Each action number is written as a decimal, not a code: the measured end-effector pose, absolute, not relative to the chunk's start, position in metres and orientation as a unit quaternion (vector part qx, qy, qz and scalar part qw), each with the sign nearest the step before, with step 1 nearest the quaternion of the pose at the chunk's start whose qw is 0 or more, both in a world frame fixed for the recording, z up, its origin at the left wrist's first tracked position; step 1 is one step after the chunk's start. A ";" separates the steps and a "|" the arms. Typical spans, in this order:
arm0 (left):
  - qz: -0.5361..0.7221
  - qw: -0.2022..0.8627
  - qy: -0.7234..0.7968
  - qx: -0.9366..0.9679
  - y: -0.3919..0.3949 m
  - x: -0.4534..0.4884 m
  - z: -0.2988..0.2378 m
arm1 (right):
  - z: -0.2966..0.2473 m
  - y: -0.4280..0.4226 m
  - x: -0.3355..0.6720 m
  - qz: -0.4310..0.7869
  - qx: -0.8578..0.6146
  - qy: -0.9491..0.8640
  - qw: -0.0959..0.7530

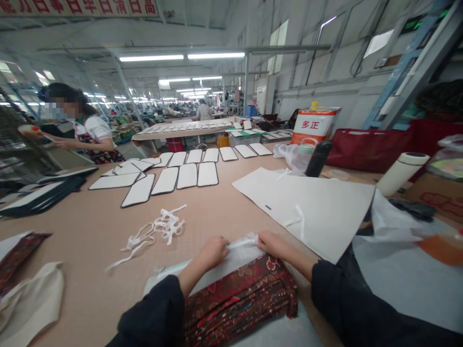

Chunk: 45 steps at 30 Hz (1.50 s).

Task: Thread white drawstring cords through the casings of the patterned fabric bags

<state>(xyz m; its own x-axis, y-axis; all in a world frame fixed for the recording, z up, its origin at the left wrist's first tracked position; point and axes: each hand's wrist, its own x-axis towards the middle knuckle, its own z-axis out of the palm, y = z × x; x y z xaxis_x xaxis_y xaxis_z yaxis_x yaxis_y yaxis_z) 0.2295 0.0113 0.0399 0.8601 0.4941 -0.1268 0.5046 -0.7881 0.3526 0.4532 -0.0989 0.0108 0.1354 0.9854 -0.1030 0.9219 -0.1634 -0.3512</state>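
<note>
Both my hands grip the gathered edge of a thin white sheet (241, 250), with a narrow white strip stretched between them. My left hand (214, 251) has its fingers closed on the left part of that edge. At the other end, my right hand (272, 244) is closed in a fist on it. Just below my hands lies a stack of folded dark red flowered fabric (242, 301) on the white sheet. A tangle of white tape (168, 225) rests on the brown table (202, 212) ahead of my left hand.
Several white panels with dark edges (187, 176) lie in rows farther back. A large pale sheet (311, 202) covers the right side, near a black bottle (318, 158) and a white flask (402, 173). Cream cloth (34, 303) lies at left. A co-worker (90, 127) stands beyond the table.
</note>
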 end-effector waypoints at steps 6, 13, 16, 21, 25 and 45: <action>0.033 0.221 0.273 0.936 0.006 0.285 0.023 | 0.005 -0.095 0.460 0.264 -0.721 -0.585 0.262; 0.040 0.284 0.387 0.876 0.000 0.310 0.007 | -0.012 -0.066 0.457 0.301 -0.701 -0.527 0.374; 0.053 0.233 0.378 0.894 -0.007 0.312 0.007 | -0.020 -0.064 0.459 0.260 -0.713 -0.544 0.357; 0.062 0.133 0.319 0.936 -0.015 0.311 0.006 | -0.029 -0.069 0.459 0.212 -0.713 -0.553 0.374; 0.065 0.070 0.288 0.953 -0.017 0.310 0.000 | -0.027 -0.071 0.458 0.135 -0.721 -0.582 0.351; 0.040 0.004 0.231 0.972 -0.021 0.307 0.002 | 0.002 -0.050 0.461 0.206 -0.782 -0.570 0.148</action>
